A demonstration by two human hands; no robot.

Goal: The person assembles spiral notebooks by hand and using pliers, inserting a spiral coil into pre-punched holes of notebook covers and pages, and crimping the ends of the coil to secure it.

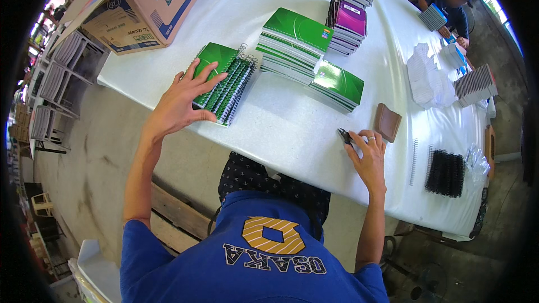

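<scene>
My left hand (182, 101) rests with fingers spread on a group of green spiral-bound notebooks (227, 92), thumb by their near edge. Their coils lie side by side, and one loose coil end sticks up at the far side. In my right hand (369, 156) is a small dark tool that looks like cutting pliers (344, 136), its tip pointing toward the far left just above the table. A brown leather-like pouch (387, 123) lies beside that hand. Stacks of green-covered pads (295, 36) stand between my hands, with a lower green stack (338, 85) in front.
An open cardboard box (151, 8) stands at the far left of the white table (269, 134). Purple notebooks (348, 19) are stacked behind. Black wire coils (444, 174) and white crumpled plastic (426, 78) lie right. Another person (449, 8) works at the far right.
</scene>
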